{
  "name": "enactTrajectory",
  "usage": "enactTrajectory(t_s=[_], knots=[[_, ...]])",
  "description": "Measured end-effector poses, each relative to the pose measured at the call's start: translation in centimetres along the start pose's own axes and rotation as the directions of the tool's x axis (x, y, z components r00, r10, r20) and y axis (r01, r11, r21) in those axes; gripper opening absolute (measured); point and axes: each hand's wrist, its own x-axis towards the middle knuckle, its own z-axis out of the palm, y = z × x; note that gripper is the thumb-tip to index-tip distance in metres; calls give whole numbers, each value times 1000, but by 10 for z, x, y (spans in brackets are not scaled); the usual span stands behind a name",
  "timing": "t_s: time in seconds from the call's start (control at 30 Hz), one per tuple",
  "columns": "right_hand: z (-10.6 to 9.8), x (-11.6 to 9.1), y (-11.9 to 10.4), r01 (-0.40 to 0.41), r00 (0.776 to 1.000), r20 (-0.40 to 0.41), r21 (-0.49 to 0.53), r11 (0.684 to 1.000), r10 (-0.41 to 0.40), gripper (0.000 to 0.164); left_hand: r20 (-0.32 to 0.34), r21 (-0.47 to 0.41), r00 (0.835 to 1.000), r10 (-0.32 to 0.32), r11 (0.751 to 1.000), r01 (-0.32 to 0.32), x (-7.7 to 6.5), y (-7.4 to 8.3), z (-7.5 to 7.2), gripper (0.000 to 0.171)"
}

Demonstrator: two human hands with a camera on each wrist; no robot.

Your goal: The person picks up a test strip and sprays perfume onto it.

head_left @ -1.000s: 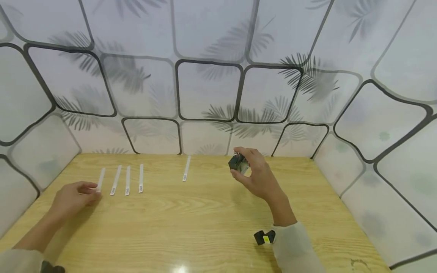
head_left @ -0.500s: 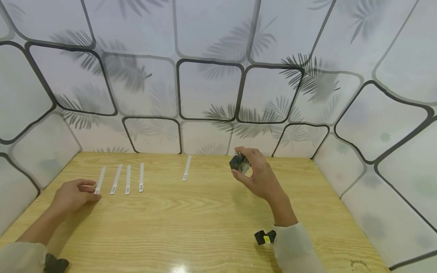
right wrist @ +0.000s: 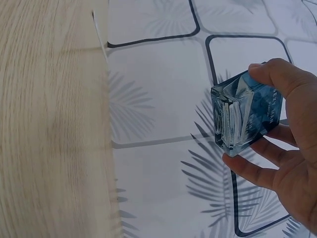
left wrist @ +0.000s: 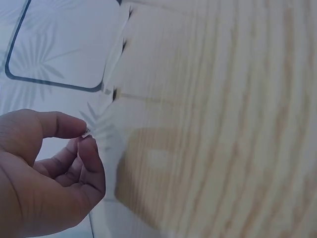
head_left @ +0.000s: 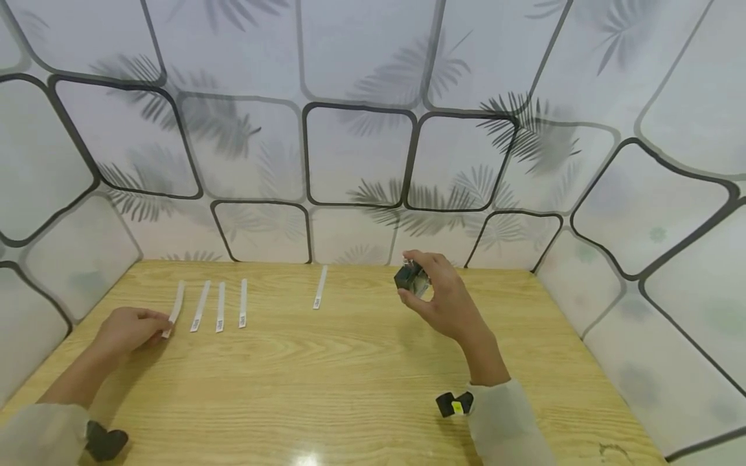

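My left hand pinches the near, labelled end of the leftmost white perfume test strip between thumb and fingertip. The strip bows slightly along its length. In the left wrist view, only its small printed end shows at the fingertips. On the right, my right hand holds a blue glass perfume bottle above the table, thumb on one side and fingers on the other. White lettering runs over the bottle's broad face, partly covered by the hand. The bottle looks dark in the head view.
Three more strips lie side by side just right of the left hand, the nearest strip slanting a little. Another strip lies apart near the table's back edge. A patterned wall encloses the wooden table behind and at both sides.
The left thumb and fingers have closed on the leftmost strip's near end, and the strip now bends. The right hand and the bottle stay almost where they were.
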Motion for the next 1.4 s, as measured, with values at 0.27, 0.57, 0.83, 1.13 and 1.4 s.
enactTrajectory(t_s=[0.27, 0.57, 0.83, 1.13, 1.4], knots=[[2, 1, 2, 8, 1000, 0, -5, 1000, -8, 65, -4, -61, 997, 81, 995, -81, -1, 20, 9, 50], [3, 3, 2, 19, 1000, -4, -9, 1000, -19, 66, 32, -179, 984, 175, 970, -167, -4, 67, 42, 47], [3, 3, 0, 4, 1000, 17, 1, 1000, -4, 66, 66, -257, 968, 241, 942, -217, -8, 125, 87, 33], [5, 2, 0, 8, 1000, 14, -4, 1000, -8, 65, 95, -322, 944, 316, 907, -271, -8, 164, 129, 18], [6, -1, 3, 7, 1000, 13, -17, 1000, -7, 64, 117, -355, 923, 366, 884, -305, -16, 191, 153, 14]])
